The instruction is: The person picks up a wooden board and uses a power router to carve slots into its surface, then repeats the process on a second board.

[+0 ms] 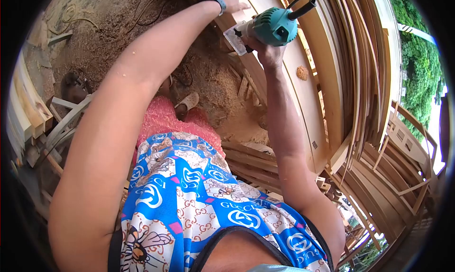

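Note:
A teal power tool point(274, 26) with a clear guard at its base sits at the edge of a long pale board point(301, 94). My right hand point(270, 54) is wrapped round the tool's body from below. At the top edge of the view, my left hand point(233, 0) rests on the wood, its fingers stretched out towards the tool. A watch with a blue strap is on my left wrist. The tool's black cord rises from its right end. A small pile of wood shavings point(302, 73) lies on the board.
Curved wooden strips point(362, 78) are stacked along the board's right side. More planks point(251, 160) lie below the board near my body. Cut beams point(28, 101) stand at the far left. Sawdust and a loose cord point(78, 21) cover the ground.

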Motion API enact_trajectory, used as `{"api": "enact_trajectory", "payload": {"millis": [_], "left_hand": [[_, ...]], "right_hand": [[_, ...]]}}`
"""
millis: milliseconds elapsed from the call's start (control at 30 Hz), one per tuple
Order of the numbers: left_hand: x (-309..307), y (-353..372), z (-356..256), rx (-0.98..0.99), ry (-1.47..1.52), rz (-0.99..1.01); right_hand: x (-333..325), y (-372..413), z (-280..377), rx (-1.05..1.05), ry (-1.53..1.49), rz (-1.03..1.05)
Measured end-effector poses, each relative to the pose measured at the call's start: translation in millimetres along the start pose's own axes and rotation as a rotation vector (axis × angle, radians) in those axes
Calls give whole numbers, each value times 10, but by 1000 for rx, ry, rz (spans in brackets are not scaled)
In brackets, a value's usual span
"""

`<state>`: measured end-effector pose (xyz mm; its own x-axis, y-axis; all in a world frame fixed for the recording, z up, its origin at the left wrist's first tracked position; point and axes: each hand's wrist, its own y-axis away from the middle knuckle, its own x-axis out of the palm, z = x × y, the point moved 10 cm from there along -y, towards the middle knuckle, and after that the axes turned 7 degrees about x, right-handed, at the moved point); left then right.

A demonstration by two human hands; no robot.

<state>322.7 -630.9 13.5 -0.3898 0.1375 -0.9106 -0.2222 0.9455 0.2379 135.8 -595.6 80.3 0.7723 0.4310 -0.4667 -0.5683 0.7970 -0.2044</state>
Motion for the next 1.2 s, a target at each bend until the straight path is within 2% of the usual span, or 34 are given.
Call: {"api": "enact_trajectory", "payload": {"millis": [100,233,333,433,533,567,633,667,700,800,1000,1067,1200], "left_hand": [[169,90,-305,58,-51,28],[188,133,-185,7,-19,4],[270,94,-90,-61,31,-125],[336,40,-49,-69,-19,-182],[400,-13,-10,-25,-89,-240],[353,20,-23,-28,-94,-243],[512,-291,95,121,-278,-572],[591,-384,155,111,-227,-476],[658,-448,218,98,-181,-380],[743,-529,297,106,-153,-370],[752,-568,358,99,-150,-309],[760,-601,515,95,-147,-319],[774,-624,548,105,-224,-330]], "right_hand": [[-166,182,-83,35,-36,-49],[-134,362,-174,109,-16,-75],[-229,541,-196,147,-115,-111],[-390,737,-255,145,-133,-164],[-491,953,-412,211,-285,-211],[-534,1021,-386,158,-118,-209],[-616,1145,-347,178,-32,-212],[-668,1236,-338,212,-128,-270],[-731,1283,-232,149,-8,-294],[-932,1500,-161,186,-67,-441],[-1230,1897,-121,144,127,-494],[-1208,2066,-379,299,-88,-519],[-1436,2427,-458,311,-97,-602]]}}
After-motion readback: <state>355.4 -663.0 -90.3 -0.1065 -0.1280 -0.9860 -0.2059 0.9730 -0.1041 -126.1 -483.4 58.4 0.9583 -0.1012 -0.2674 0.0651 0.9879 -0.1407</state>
